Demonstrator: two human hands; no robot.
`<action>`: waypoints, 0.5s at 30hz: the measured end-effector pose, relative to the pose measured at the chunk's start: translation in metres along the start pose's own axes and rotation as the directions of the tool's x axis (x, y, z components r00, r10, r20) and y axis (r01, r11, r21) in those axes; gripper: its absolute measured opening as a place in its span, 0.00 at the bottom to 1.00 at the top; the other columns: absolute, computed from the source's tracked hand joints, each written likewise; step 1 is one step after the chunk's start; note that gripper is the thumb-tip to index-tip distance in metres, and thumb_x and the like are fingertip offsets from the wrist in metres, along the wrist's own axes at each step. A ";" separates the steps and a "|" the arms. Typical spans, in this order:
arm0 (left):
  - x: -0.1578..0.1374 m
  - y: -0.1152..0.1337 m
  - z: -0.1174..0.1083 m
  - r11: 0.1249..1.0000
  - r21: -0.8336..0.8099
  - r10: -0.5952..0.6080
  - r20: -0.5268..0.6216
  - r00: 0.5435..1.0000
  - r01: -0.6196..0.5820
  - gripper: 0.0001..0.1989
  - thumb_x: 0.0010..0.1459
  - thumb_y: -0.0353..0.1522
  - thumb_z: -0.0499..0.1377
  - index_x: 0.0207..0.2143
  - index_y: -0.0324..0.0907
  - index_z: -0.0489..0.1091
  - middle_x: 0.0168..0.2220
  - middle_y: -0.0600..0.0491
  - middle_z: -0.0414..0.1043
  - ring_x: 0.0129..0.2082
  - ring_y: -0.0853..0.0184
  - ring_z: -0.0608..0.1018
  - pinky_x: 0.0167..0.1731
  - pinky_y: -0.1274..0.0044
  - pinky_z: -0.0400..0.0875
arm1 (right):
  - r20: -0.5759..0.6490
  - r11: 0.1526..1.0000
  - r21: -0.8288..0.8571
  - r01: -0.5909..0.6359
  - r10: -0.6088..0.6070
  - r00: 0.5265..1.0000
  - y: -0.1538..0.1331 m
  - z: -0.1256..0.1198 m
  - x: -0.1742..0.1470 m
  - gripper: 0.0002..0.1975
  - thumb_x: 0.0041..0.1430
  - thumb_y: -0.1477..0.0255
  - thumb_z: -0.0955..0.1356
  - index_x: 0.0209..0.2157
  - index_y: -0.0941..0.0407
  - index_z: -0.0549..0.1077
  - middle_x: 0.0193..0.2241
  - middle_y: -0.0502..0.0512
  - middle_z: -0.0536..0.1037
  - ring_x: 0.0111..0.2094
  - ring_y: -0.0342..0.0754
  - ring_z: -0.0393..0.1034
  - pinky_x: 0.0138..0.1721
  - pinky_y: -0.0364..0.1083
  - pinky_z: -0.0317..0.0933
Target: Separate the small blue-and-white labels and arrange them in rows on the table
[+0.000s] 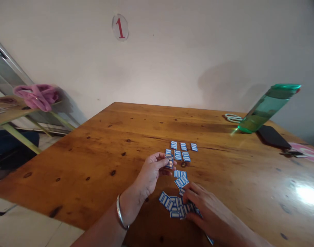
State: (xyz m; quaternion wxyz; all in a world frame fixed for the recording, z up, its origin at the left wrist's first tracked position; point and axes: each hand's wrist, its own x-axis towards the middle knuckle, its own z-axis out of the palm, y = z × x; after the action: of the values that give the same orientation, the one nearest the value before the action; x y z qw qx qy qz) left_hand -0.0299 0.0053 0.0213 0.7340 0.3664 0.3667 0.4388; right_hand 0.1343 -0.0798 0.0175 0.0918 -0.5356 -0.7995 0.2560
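Observation:
Between the thumb and fingers of my left hand (pixel 157 168) is a small blue-and-white card (pixel 169 162), held just above the table. My right hand (pixel 205 206) reaches over a loose pile of similar cards (pixel 174 206), its thumb and fingers apart and touching the pile; part of the pile is hidden under it. Two overlapping cards (pixel 181 178) lie between the pile and my left hand. Farther back, several cards are laid out in short rows, among them a card (pixel 186 156) in the nearer row and a card (pixel 194 147) at the far right.
A green bottle (pixel 267 109) stands at the back right, beside a coiled white cable (pixel 233 118) and a black phone-like slab (pixel 274 136). Keys (pixel 293 152) lie near a pink round sticker (pixel 310 152). At the left, another table holds a pink cloth (pixel 38 96) and a person's hand (pixel 4 100).

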 end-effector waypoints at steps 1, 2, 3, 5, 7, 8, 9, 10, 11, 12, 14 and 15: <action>0.000 0.000 0.000 1.000 0.000 0.001 -0.003 1.000 -0.001 0.04 0.46 0.27 0.59 0.26 0.37 0.65 0.25 0.50 0.75 0.23 0.70 0.76 0.22 0.81 0.68 | 0.015 1.000 -0.002 -0.005 0.005 1.000 -0.001 -0.001 0.002 0.09 0.45 0.81 0.64 0.31 0.56 0.68 0.35 0.55 0.70 0.36 0.48 0.64 0.35 0.46 0.57; 0.000 0.000 0.000 1.000 -0.001 0.001 -0.006 1.000 -0.001 0.05 0.46 0.27 0.59 0.26 0.37 0.65 0.25 0.50 0.75 0.23 0.70 0.76 0.22 0.81 0.68 | 0.024 1.000 0.001 -0.006 0.006 1.000 -0.001 -0.002 0.004 0.09 0.44 0.82 0.64 0.30 0.57 0.67 0.34 0.54 0.70 0.34 0.47 0.63 0.33 0.45 0.56; 0.000 0.000 0.000 1.000 -0.002 -0.001 -0.009 1.000 0.001 0.05 0.46 0.27 0.60 0.26 0.37 0.65 0.25 0.50 0.75 0.23 0.70 0.76 0.22 0.81 0.68 | 0.024 1.000 0.011 -0.004 0.003 1.000 0.000 -0.002 0.006 0.08 0.44 0.82 0.64 0.29 0.57 0.67 0.32 0.53 0.70 0.32 0.46 0.63 0.32 0.44 0.55; 0.000 0.000 0.001 1.000 -0.013 -0.006 -0.013 1.000 0.006 0.06 0.45 0.28 0.61 0.26 0.38 0.64 0.24 0.50 0.75 0.22 0.69 0.76 0.21 0.81 0.68 | 0.013 0.998 0.055 0.004 -0.005 1.000 0.002 -0.002 0.009 0.07 0.44 0.82 0.63 0.26 0.57 0.67 0.28 0.51 0.70 0.28 0.44 0.62 0.29 0.42 0.53; 0.000 0.000 0.002 1.000 -0.022 -0.011 -0.012 1.000 0.010 0.07 0.44 0.28 0.61 0.26 0.38 0.64 0.24 0.50 0.75 0.22 0.69 0.76 0.21 0.80 0.68 | 0.011 0.993 0.115 -0.006 0.004 1.000 0.004 -0.002 0.012 0.06 0.47 0.81 0.63 0.24 0.56 0.67 0.24 0.48 0.70 0.25 0.42 0.61 0.27 0.40 0.52; 0.000 0.000 0.002 1.000 -0.023 -0.014 -0.009 1.000 0.014 0.08 0.44 0.28 0.62 0.26 0.38 0.64 0.24 0.50 0.75 0.22 0.69 0.76 0.22 0.80 0.68 | 0.018 0.989 0.144 -0.018 0.015 1.000 0.005 -0.002 0.013 0.06 0.48 0.80 0.62 0.23 0.56 0.67 0.22 0.48 0.70 0.24 0.42 0.60 0.26 0.40 0.51; 0.000 -0.001 0.002 1.000 -0.021 -0.016 -0.006 1.000 0.016 0.08 0.44 0.28 0.62 0.26 0.38 0.64 0.25 0.50 0.75 0.22 0.69 0.76 0.22 0.80 0.68 | 0.030 0.985 0.168 -0.033 0.028 0.999 0.006 -0.003 0.015 0.06 0.49 0.79 0.62 0.22 0.56 0.67 0.21 0.47 0.70 0.24 0.41 0.60 0.25 0.40 0.51; 0.000 -0.001 0.002 1.000 -0.016 -0.019 -0.003 1.000 0.019 0.08 0.44 0.29 0.62 0.26 0.38 0.64 0.25 0.50 0.75 0.22 0.69 0.76 0.22 0.80 0.68 | 0.036 0.981 0.189 -0.050 0.044 0.998 0.007 -0.003 0.017 0.06 0.49 0.78 0.62 0.22 0.56 0.67 0.21 0.47 0.69 0.23 0.41 0.60 0.24 0.40 0.50; -0.001 -0.002 0.002 1.000 -0.012 -0.022 -0.002 1.000 0.022 0.08 0.45 0.29 0.62 0.26 0.38 0.64 0.25 0.50 0.75 0.22 0.69 0.76 0.22 0.80 0.68 | 0.036 0.976 0.207 -0.066 0.060 0.998 0.007 -0.004 0.019 0.06 0.50 0.78 0.62 0.22 0.56 0.67 0.20 0.47 0.69 0.23 0.41 0.60 0.23 0.39 0.50; -0.001 -0.002 0.002 1.000 -0.008 -0.027 -0.001 1.000 0.027 0.08 0.44 0.29 0.62 0.26 0.38 0.64 0.25 0.50 0.75 0.22 0.69 0.76 0.22 0.80 0.68 | 0.031 0.971 0.225 -0.079 0.074 0.997 0.006 -0.005 0.021 0.06 0.50 0.78 0.62 0.22 0.57 0.67 0.20 0.47 0.69 0.22 0.41 0.59 0.23 0.39 0.50; -0.001 -0.002 0.003 0.999 -0.007 -0.032 -0.004 0.999 0.032 0.09 0.44 0.29 0.62 0.27 0.39 0.63 0.25 0.50 0.75 0.22 0.69 0.76 0.22 0.80 0.68 | 0.010 0.962 0.258 -0.088 0.088 0.996 0.005 -0.006 0.024 0.06 0.51 0.78 0.62 0.24 0.57 0.68 0.20 0.47 0.70 0.23 0.41 0.60 0.23 0.39 0.50; -0.001 -0.002 0.003 0.999 -0.008 -0.032 -0.006 0.999 0.032 0.09 0.44 0.29 0.62 0.27 0.39 0.63 0.25 0.51 0.75 0.22 0.69 0.76 0.22 0.80 0.68 | 0.001 0.959 0.271 -0.083 0.086 0.996 0.004 -0.007 0.024 0.06 0.51 0.78 0.61 0.25 0.57 0.69 0.21 0.48 0.70 0.23 0.41 0.60 0.23 0.39 0.51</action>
State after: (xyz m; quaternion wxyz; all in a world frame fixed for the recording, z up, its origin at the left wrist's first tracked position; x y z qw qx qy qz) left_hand -0.0272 0.0029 0.0209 0.7413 0.3561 0.3729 0.4297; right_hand 0.1301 -0.0546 0.0184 0.1575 -0.5530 -0.7329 0.3637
